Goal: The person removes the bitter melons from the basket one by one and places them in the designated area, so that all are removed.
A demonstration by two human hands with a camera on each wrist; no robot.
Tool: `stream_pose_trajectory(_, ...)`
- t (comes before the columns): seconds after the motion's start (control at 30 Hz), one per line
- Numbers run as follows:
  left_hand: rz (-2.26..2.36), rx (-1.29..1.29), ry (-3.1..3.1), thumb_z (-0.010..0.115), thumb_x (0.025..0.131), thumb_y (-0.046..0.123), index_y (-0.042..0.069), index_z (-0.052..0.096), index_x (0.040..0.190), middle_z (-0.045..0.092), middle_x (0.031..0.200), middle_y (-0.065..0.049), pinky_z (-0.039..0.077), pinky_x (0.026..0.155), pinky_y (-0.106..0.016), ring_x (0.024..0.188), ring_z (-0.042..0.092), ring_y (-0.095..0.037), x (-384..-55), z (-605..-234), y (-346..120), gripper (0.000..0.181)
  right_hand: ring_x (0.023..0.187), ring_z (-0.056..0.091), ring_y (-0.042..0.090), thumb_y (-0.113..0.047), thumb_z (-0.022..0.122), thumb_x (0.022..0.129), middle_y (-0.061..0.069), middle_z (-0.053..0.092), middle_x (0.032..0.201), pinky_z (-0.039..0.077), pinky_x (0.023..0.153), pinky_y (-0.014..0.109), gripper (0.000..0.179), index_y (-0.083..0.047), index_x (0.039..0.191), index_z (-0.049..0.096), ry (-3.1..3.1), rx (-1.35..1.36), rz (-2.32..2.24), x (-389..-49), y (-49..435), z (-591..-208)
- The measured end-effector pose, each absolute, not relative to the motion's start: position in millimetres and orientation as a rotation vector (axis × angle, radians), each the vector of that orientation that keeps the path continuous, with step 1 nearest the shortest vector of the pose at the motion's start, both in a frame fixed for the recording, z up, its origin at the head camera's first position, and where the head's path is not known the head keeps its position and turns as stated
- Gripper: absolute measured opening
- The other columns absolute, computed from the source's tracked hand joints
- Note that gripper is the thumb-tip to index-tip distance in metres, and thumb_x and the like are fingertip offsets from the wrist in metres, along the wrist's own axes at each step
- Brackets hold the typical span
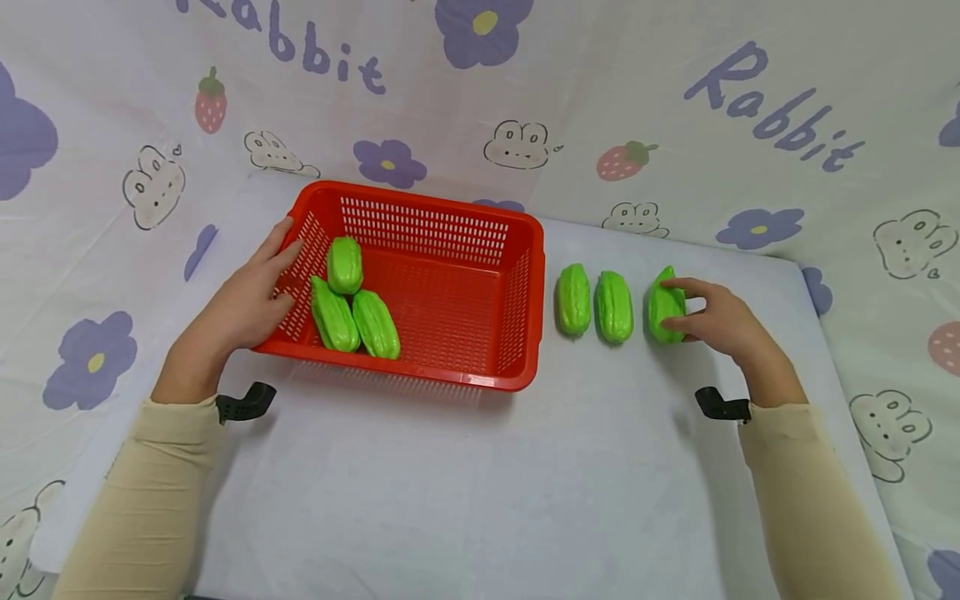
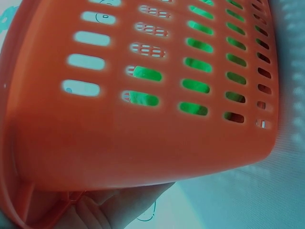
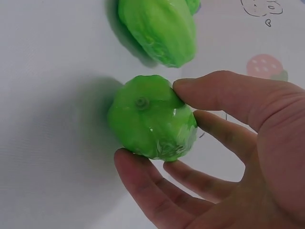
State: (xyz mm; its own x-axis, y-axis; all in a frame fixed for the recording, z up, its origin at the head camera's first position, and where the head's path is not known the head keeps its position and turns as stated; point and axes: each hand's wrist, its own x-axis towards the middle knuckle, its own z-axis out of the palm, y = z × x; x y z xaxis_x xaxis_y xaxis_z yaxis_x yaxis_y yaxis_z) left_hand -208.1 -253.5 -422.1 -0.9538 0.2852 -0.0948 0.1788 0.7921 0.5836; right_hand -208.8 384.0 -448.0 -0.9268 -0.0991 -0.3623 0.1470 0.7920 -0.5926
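My left hand [image 1: 251, 296] grips the left rim of a red plastic basket [image 1: 416, 372], with fingers over the edge. In the left wrist view, the slotted basket wall [image 2: 143, 148] hides most of that hand [image 2: 114, 205]. Three ridged green bitter melons lie inside at the left, one melon [image 1: 345, 265] behind the other two. On the right, my right hand [image 1: 716, 317] holds another bitter melon [image 3: 150, 119] between thumb and fingers, close to the table. Two more, a left melon [image 1: 573, 300] and a right melon [image 1: 615, 307], lie between basket and hand.
The table [image 1: 465, 483] has a white cover. Behind it hangs a white cloth [image 1: 577, 83] printed with rabbits, flowers and strawberries. The basket's right wall stands beside the two loose melons.
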Motion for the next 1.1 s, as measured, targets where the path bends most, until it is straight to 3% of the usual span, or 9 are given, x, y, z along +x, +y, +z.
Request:
stream_pose_trajectory(0.47, 0.897, 0.363, 2.808, 0.052, 0.097, -0.004, -0.001, 0.026, 0.17, -0.004, 0.182, 0.0, 0.035, 0.119, -0.066, 0.164, 0.016, -0.04, -206.5, -421.4, -253.4, 0.078, 0.1, 0.075, 0.038, -0.021, 0.077, 0.1, 0.037, 0.04, 0.156, 0.054, 0.094, 0.057, 0.073, -0.007, 0.164, 0.044, 2.628, 0.042, -0.873, -208.6, 386.8, -452.0)
stream_pose_trajectory(0.67, 0.9, 0.372, 2.806, 0.05, 0.097, -0.004, -0.003, 0.025, 0.169, -0.004, 0.182, -0.001, 0.027, 0.125, -0.064, 0.165, 0.012, -0.037, -206.1, -420.8, -253.8, 0.077, 0.115, 0.07, 0.047, -0.018, 0.076, 0.101, 0.04, 0.033, 0.16, 0.063, 0.091, 0.051, 0.076, -0.008, 0.167, 0.04, 2.587, 0.079, -0.903, -209.0, 384.8, -453.6)
stream_pose_trajectory(1.1, 0.912, 0.383, 2.805, 0.051, 0.097, -0.004, -0.003, 0.025, 0.169, -0.004, 0.182, -0.001, 0.027, 0.124, -0.064, 0.165, 0.011, -0.036, -206.1, -421.5, -254.9, 0.077, 0.13, 0.058, 0.053, -0.017, 0.075, 0.102, 0.04, 0.029, 0.161, 0.064, 0.091, 0.048, 0.076, -0.008, 0.168, 0.039, 2.547, 0.092, -0.974, -207.4, 381.6, -452.7)
